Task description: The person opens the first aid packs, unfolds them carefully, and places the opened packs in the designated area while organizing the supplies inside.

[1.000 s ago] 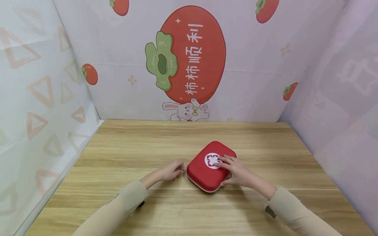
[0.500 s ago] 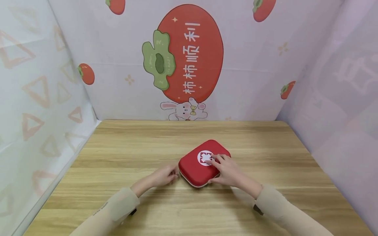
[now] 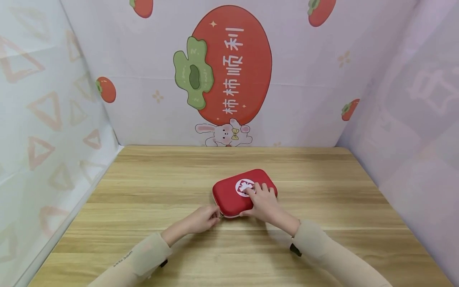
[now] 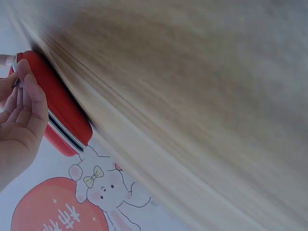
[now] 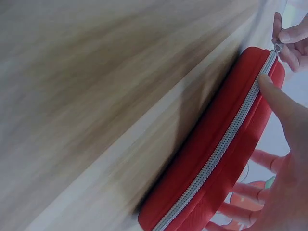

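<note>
A red zippered first-aid case (image 3: 231,199) with a white round emblem lies flat on the wooden table, turned at an angle. At its near left corner my left hand (image 3: 203,219) pinches the zipper pull (image 5: 277,47) between thumb and fingers. My right hand (image 3: 265,205) holds the case from the right, fingers over the lid and thumb on the near side by the zipper (image 5: 216,149). The teeth along that side look joined in the right wrist view. In the left wrist view, a dark line runs between pale strips along another side (image 4: 67,131).
The wooden table (image 3: 161,167) extends around the case. Behind it hangs a backdrop (image 3: 305,79) printed with persimmons and a rabbit. Patterned cloth walls stand at the left (image 3: 64,159) and right.
The case has shifted left and turned counterclockwise under my right hand, which moved left with it. My left hand stays at the zipper pull, now at the near left corner.
</note>
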Available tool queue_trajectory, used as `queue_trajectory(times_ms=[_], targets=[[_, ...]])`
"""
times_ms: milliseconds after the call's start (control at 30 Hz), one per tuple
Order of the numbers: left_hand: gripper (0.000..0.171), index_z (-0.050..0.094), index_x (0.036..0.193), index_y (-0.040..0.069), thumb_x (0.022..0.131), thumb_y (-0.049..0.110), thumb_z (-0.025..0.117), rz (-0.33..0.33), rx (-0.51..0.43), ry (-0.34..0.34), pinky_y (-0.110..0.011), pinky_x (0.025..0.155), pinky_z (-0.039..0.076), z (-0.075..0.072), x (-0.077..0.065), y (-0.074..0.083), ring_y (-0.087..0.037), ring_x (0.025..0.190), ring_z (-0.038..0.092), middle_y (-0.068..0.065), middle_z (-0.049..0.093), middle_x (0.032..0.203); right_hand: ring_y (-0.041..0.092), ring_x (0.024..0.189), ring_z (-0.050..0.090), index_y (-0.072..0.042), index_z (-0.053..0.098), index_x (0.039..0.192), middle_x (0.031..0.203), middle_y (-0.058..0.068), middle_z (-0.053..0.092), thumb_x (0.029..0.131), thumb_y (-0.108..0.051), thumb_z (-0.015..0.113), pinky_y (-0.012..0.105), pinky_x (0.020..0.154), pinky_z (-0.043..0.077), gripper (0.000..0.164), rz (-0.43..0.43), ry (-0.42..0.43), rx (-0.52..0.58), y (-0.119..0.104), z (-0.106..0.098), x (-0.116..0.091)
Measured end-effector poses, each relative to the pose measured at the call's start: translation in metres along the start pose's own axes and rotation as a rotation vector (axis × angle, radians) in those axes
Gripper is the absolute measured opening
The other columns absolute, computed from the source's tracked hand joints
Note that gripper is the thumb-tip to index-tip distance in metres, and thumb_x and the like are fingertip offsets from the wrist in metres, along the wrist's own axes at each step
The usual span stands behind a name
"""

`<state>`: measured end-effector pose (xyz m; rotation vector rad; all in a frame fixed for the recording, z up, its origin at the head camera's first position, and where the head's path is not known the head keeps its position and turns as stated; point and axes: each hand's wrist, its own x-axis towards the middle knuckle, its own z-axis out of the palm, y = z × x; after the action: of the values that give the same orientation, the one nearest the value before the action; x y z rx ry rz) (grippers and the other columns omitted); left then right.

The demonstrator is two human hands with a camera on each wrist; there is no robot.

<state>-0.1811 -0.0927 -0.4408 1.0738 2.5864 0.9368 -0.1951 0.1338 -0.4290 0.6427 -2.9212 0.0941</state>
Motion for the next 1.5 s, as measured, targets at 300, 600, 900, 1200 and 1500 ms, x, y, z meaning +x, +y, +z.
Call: queue_trajectory(times_ms=[300, 600, 900, 1200, 1500], targets=[[0.01, 0.054, 0.073, 0.008, 0.081, 0.003, 0.057, -0.057, 0.036, 0.062, -0.016, 0.048, 0.04, -0.003, -0.001, -0.001, -0.002, 0.055, 0.042, 0.006, 0.049, 0.062, 0.029, 0.094, 0.042, -0.014, 0.055, 0.113, 0.107, 0.014, 0.049, 0.061, -0.056, 0.07, 0.042, 0.071, 0.042, 0.068, -0.002, 0.042, 0.003, -0.005, 0.002, 0.003], [0.006, 0.058, 0.077, 0.005, 0.083, 0.003, 0.057, -0.126, 0.075, 0.105, -0.018, 0.047, 0.038, -0.019, -0.012, -0.017, -0.006, 0.057, 0.041, 0.004, 0.051, 0.066, 0.024, 0.097, 0.043, -0.017, 0.06, 0.113, 0.104, 0.008, 0.052, 0.07, -0.038, 0.072, 0.039, 0.08, 0.043, 0.05, -0.189, 0.075, 0.14, 0.01, -0.001, -0.01], [0.006, 0.057, 0.079, 0.002, 0.083, -0.002, 0.054, -0.154, 0.068, 0.148, -0.018, 0.049, 0.04, -0.04, -0.015, -0.046, -0.007, 0.059, 0.042, -0.001, 0.053, 0.068, 0.023, 0.111, 0.041, -0.016, 0.056, 0.121, 0.121, 0.006, 0.05, 0.076, -0.034, 0.067, 0.045, 0.094, 0.037, 0.049, -0.361, -0.034, 0.241, 0.016, -0.01, -0.03], [0.006, 0.061, 0.079, 0.001, 0.081, -0.003, 0.057, -0.175, 0.127, 0.21, -0.024, 0.056, 0.046, -0.052, -0.003, -0.057, -0.011, 0.066, 0.051, -0.006, 0.06, 0.075, 0.028, 0.12, 0.035, -0.017, 0.052, 0.124, 0.129, 0.007, 0.045, 0.074, -0.036, 0.069, 0.052, 0.099, 0.031, 0.056, -0.362, -0.12, 0.353, 0.017, -0.017, -0.036], [0.005, 0.062, 0.08, 0.001, 0.083, 0.002, 0.057, -0.226, 0.163, 0.257, -0.027, 0.058, 0.048, -0.053, 0.014, -0.067, -0.012, 0.065, 0.054, -0.005, 0.061, 0.073, 0.034, 0.125, 0.029, -0.015, 0.052, 0.124, 0.135, 0.009, 0.038, 0.067, -0.035, 0.075, 0.051, 0.096, 0.036, 0.064, -0.404, -0.158, 0.428, 0.023, -0.015, -0.027]])
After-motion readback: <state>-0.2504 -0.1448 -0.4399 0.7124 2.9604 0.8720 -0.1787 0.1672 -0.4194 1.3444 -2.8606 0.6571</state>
